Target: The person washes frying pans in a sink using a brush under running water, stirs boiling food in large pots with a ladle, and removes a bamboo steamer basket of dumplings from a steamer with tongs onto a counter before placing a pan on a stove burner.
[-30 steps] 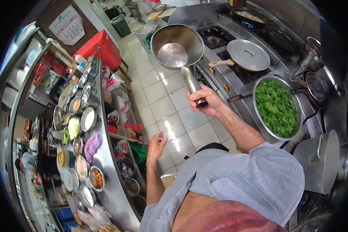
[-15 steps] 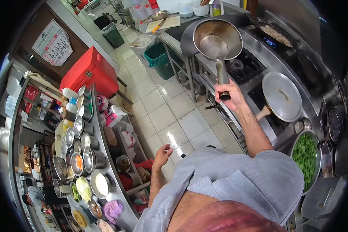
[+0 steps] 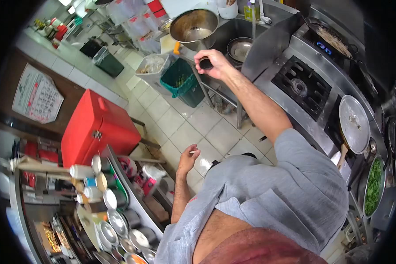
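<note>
My right hand (image 3: 214, 63) is wrapped round the handle of a deep metal saucepan (image 3: 193, 28), its inside stained brown. The saucepan is held out at arm's length, tilted, near the left edge of the sink (image 3: 263, 31). Inside the sink lies another metal pan (image 3: 239, 49), below a tap (image 3: 254, 22). My left hand (image 3: 189, 158) hangs low over the tiled floor, fingers loosely bent and apart, holding nothing.
A stove (image 3: 301, 88) runs along the right, with a lit burner under a pan (image 3: 328, 37), a round lid (image 3: 355, 123) and a pan of chopped greens (image 3: 374, 189). A green bin (image 3: 182, 83), red cooler (image 3: 99, 127) and counter of metal containers (image 3: 119, 220) stand left.
My view has turned and moved towards the sink. The saucepan has gone from beside the stove to the sink's left edge, still in my right hand. My left hand stays low.
</note>
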Demonstrator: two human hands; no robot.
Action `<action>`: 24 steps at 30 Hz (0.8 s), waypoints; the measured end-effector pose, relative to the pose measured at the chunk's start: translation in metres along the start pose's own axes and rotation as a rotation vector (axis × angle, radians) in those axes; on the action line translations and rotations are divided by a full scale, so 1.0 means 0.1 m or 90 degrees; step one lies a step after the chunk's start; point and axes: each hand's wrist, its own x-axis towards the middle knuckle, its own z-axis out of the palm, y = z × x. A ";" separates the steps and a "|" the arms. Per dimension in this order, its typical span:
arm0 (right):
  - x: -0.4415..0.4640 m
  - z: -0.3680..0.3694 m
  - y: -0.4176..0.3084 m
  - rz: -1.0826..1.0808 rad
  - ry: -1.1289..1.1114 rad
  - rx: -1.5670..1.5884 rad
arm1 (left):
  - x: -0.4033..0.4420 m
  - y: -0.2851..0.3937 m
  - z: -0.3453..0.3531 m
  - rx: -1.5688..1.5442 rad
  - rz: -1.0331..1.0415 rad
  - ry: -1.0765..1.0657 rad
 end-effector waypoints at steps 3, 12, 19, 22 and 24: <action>0.90 -0.08 0.11 -0.022 0.011 -0.015 | 0.58 0.28 -0.34 0.028 0.009 -0.050; 2.97 -0.69 -0.14 -0.038 0.155 -0.046 | 2.71 1.04 -0.55 0.055 0.141 -0.193; 4.01 -1.26 -0.33 0.031 0.174 0.014 | 4.43 1.84 -0.21 0.052 0.200 -0.278; 4.23 -1.37 -0.39 0.055 0.130 -0.016 | 5.06 2.05 0.07 0.168 0.384 -0.298; 4.24 -1.58 -0.46 0.052 0.183 -0.149 | 5.31 2.17 0.30 0.095 0.420 -0.333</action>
